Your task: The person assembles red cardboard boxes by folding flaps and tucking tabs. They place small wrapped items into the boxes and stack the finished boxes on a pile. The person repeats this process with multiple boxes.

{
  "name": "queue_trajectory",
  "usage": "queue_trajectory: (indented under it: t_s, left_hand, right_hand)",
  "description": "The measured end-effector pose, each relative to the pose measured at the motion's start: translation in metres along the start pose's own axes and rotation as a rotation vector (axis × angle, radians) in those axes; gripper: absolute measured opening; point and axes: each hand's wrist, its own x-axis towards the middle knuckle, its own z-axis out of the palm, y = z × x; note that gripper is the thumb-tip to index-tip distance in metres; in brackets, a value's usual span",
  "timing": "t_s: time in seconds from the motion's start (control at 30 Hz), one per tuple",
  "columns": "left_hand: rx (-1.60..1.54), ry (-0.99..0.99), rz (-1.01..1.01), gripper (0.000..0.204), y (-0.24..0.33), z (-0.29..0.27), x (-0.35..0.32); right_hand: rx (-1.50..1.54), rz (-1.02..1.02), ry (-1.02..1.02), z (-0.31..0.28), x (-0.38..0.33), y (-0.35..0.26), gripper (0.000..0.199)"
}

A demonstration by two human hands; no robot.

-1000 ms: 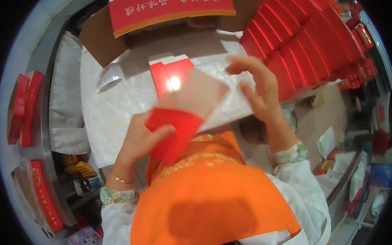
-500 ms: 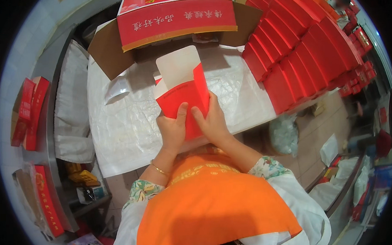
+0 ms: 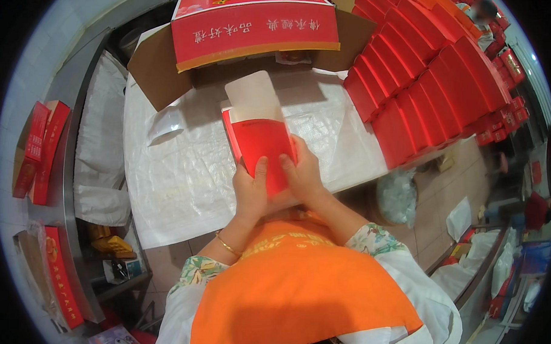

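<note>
A red paper box (image 3: 261, 149) with a pale inner flap standing up at its far end is between my two hands, over the near edge of the table. My left hand (image 3: 250, 186) grips its left side, thumb lying on the red front. On the other side my right hand (image 3: 302, 173) holds it the same way, thumb on top and fingers hidden behind. A narrow side flap stands out at the box's far left corner. What is inside the box, if anything, does not show.
A large open carton (image 3: 255, 32) faces me at the back of the white-covered table (image 3: 179, 193). Stacked red boxes (image 3: 430, 88) fill the right side. A clear plastic piece (image 3: 164, 125) lies at the left. More red boxes (image 3: 47, 152) stand on the far-left ledge.
The box has turned and flattened between my hands; its side flap on the right no longer stands out. Both hands have shifted slightly right.
</note>
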Motion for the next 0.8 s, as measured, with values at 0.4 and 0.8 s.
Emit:
queue_trajectory:
  t_s: [0.4, 0.8]
  left_hand:
    - [0.179, -0.101, 0.097, 0.041, 0.004, -0.005, -0.008]
    - [-0.128, -0.044, 0.048, 0.060, 0.038, -0.008, 0.000]
  right_hand:
    - [0.089, 0.134, -0.046, -0.006, 0.002, -0.007, 0.061]
    - [0.012, 0.271, -0.258, -0.019, -0.018, -0.021, 0.049]
